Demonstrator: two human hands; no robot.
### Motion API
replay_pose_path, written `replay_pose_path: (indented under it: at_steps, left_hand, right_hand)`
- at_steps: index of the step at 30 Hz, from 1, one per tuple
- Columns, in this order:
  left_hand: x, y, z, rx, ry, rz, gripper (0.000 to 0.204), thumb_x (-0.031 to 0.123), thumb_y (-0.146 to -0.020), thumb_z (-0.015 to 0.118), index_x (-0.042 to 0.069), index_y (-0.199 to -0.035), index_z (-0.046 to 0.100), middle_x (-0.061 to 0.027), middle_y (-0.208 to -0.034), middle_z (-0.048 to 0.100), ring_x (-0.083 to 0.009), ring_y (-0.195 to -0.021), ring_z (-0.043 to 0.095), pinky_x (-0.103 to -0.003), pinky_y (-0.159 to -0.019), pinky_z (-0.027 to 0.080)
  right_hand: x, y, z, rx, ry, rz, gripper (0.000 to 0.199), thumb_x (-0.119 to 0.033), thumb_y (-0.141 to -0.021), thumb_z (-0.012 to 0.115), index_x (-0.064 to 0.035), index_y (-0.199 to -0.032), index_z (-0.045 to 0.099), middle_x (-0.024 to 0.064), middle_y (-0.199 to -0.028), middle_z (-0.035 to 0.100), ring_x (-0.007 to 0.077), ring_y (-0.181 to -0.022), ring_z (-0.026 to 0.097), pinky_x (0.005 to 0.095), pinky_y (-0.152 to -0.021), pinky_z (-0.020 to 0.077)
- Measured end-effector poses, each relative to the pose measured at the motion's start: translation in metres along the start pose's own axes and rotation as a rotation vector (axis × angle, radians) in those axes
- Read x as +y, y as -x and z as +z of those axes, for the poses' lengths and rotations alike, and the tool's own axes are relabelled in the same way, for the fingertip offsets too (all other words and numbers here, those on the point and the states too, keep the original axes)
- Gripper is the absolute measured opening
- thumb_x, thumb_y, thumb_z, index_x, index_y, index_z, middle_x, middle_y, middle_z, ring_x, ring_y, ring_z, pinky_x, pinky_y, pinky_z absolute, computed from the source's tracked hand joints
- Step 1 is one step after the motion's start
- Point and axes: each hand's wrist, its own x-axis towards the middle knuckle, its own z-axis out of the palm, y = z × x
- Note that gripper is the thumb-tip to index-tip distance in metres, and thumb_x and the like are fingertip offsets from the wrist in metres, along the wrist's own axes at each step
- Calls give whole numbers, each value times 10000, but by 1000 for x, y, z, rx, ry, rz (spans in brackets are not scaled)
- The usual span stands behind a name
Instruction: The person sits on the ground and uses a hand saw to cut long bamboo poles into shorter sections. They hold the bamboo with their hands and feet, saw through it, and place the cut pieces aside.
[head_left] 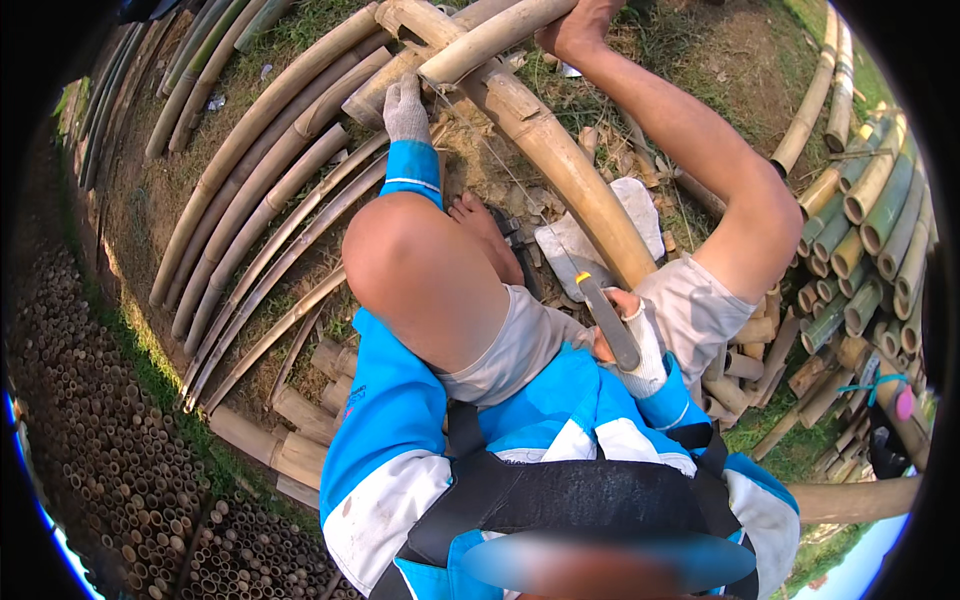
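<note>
My left hand (405, 110), in a grey knit glove, grips a thick bamboo pole (367, 98) near its cut end. My right hand (630, 335), in a glove that leaves fingertips bare, is closed round the grey handle of a handsaw (610, 325). Its thin blade stretches forward and left, reaching the near end of a crosswise bamboo pole (490, 42) close to my left hand. Whether the teeth touch the bamboo I cannot tell. A long bamboo pole (565, 165) runs beneath the crosswise one toward my lap. My right foot is by the crosswise pole.
Long bamboo poles (255, 140) lie side by side at the left. Stacked bamboo (880, 220) stands at the right, with a pink round object (905, 403) near it. A pale flat slab (640, 215) lies under the long pole. Many upright bamboo ends (120, 470) fill the lower left.
</note>
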Motion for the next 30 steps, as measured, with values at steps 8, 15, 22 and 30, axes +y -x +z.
replay_pose_path:
  at_steps: [8, 15, 22, 30]
  left_hand:
    - [10, 8, 1, -32, -31, -78, 402, 407, -1031, 660, 8, -982, 683, -88, -802, 670, -160, -626, 603, -345, -526, 486]
    - [7, 1, -4, -13, -86, -34, 448, 445, -990, 704, -3, -999, 718, -90, -792, 682, -162, -601, 605, -319, -532, 473]
    - [-12, -3, -11, 89, -183, -94, 609, 546, -926, 766, -45, -1073, 784, -113, -877, 752, -180, -729, 671, -351, -648, 533]
    - [8, 13, -2, 181, -221, -62, 573, 531, -890, 809, -23, -1037, 811, -98, -866, 777, -177, -704, 685, -361, -672, 550]
  right_hand:
    - [19, -179, 97, 37, -142, -192, 572, 28, -880, 674, -57, -1409, 473, 143, -1161, 619, 226, -994, 627, 343, -912, 529]
    - [33, -179, 111, 35, -84, -203, 548, -6, -909, 678, -54, -1414, 472, 84, -1061, 596, 172, -900, 603, 325, -846, 530]
    - [-7, -36, 18, -74, -141, 45, 533, -40, -894, 672, -28, -1393, 484, 181, -1239, 598, 299, -1026, 654, 396, -904, 533]
    - [1, -72, 50, -71, -122, 22, 566, 5, -842, 646, -9, -1383, 478, 224, -1277, 571, 392, -1160, 610, 441, -1018, 492]
